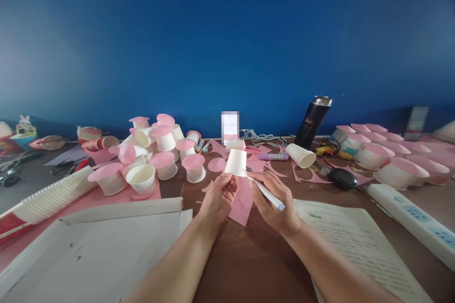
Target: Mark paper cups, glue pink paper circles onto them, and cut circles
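Observation:
My left hand [221,195] grips a small white paper cup [236,162] by its lower edge, with the cup's narrow end up. My right hand [273,199] holds a white pen [267,191] with a pale blue end, its tip touching or very close to the cup's right side. Under and behind my hands lie a pink paper strip [242,201] and a pink paper circle [216,164]. Another white paper cup [300,155] rests on its side to the right. Whether the cup bears any mark is too small to tell.
Paper cups topped with pink discs [194,163] crowd the left, and more cups [401,170] stand at right. A stack of cups [53,196] lies at far left. Around me are a black thermos [313,123], a power strip [414,220], a printed sheet [351,241] and a white board [95,246].

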Demonstrator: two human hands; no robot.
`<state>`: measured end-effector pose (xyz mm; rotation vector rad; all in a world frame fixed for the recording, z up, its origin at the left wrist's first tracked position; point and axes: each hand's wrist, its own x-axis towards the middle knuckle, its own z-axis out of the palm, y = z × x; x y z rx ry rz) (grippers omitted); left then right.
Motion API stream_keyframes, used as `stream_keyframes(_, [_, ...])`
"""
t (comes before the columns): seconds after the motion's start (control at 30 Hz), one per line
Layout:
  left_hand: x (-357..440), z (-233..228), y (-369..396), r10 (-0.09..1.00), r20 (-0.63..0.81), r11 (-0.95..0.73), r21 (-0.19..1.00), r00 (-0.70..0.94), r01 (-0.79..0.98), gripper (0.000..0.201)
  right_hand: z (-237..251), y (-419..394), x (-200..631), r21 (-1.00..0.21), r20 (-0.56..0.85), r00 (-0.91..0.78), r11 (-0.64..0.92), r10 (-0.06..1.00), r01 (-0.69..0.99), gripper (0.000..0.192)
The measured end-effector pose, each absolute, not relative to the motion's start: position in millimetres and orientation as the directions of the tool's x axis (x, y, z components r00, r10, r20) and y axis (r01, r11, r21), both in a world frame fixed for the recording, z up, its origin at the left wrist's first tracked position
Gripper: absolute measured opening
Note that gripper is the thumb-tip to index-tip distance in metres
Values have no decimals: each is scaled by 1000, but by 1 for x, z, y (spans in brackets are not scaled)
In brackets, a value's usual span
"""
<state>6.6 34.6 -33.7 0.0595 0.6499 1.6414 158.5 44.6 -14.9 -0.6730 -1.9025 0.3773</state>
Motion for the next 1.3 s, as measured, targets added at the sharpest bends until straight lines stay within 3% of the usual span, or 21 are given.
stream_keyframes(1.3, [9, -34, 34, 930, -336, 48, 508, -147, -860, 2, -19, 47, 154, -556, 691, -310, 754, 653, 351, 19])
